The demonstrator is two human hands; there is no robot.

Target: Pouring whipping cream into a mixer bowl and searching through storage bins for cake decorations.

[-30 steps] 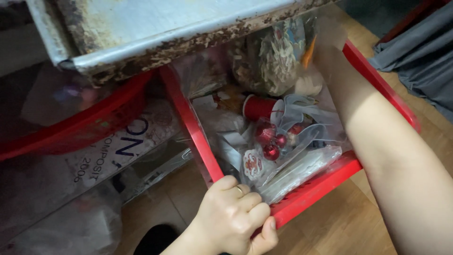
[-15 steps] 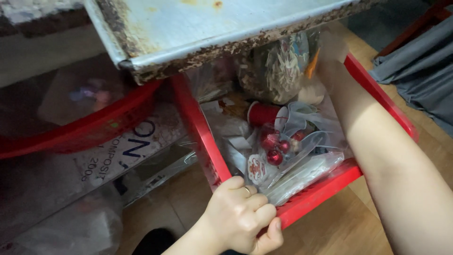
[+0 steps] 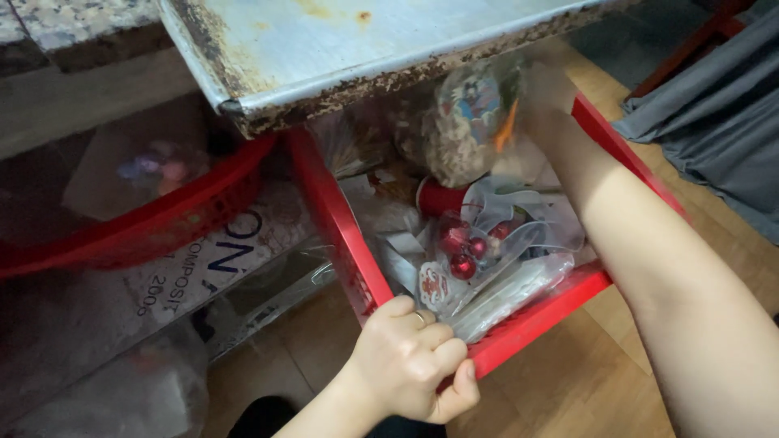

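A worn metal tabletop (image 3: 341, 40) with a rusty edge hangs overhead. Below lies wooden floor (image 3: 584, 381). Grey cloth (image 3: 722, 122) drapes nearby.

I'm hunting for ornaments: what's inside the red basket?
In the red basket lie small red baubles in clear plastic bags, a red cylinder and a bulky patterned bag. The right hand reaches in; whatever lies beneath the bags is covered.

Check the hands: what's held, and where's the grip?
Left hand grips the red basket by its near corner rim. Right hand is deep in the basket at a clear bag of brown stuff; whether it grips the bag cannot be told.
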